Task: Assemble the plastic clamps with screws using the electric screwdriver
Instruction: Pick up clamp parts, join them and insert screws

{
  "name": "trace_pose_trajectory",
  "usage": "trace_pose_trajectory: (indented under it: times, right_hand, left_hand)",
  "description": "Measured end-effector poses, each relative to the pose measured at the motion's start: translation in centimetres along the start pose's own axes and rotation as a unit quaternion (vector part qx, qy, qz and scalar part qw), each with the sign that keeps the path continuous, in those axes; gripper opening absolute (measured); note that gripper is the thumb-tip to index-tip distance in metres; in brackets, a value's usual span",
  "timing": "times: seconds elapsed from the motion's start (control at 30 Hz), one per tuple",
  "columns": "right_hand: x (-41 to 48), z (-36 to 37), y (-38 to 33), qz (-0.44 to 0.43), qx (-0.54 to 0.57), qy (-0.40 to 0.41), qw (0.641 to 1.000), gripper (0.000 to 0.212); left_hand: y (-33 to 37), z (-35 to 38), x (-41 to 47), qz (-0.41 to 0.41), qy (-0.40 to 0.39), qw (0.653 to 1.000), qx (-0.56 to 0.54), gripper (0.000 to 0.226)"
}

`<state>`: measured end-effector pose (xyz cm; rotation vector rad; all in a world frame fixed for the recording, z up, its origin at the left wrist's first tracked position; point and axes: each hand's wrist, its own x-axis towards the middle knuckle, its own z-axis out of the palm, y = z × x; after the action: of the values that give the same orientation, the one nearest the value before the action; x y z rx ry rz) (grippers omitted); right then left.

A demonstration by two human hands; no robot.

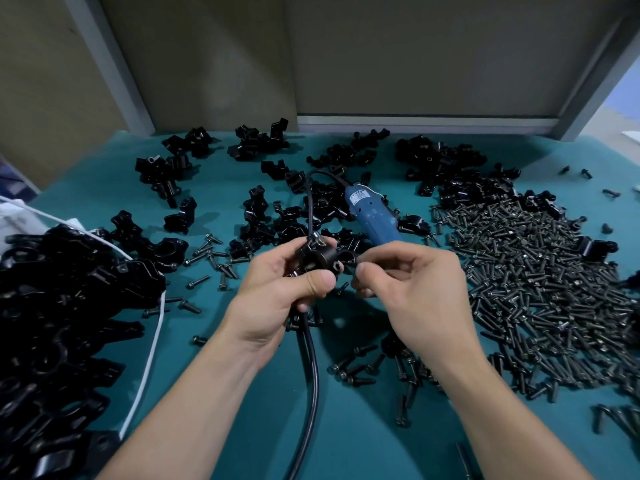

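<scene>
Centre: left hand grips a clamp, fingers curled round it. Right hand pinches a small dark part at the clamp's right side. Screwdriver just beyond; screws heaped right.

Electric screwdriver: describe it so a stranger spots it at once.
On the teal table, look mid-table among the scattered black clamps, left of the screw heap. The electric screwdriver is the only blue thing, with a white label and black cord.
</scene>
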<state>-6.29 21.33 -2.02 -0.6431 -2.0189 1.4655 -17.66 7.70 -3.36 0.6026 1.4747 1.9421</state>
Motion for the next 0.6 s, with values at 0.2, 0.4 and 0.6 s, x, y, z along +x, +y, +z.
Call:
trace_pose_trajectory:
  times: [0.2,0.4,0.6]
  right_hand:
    - [0.23,-0.11,-0.04,-0.003,0.099,-0.019,0.995,0.032]
    - [0.16,0.14,0.49,-0.018,0.082,0.001,0.996,0.021]
    - [0.07,0.1,0.31,-0.017,0.047,-0.01,0.999,0.018]
  left_hand:
    - [-0.01,0.17,-0.06,0.001,-0.004,1.0,0.015,0.036]
    - [-0.2,0.28,-0.03,0.003,0.009,0.999,0.04,0.036]
    - [-0.25,0.28,-0.01,0.014,0.019,0.999,0.037,0.037]
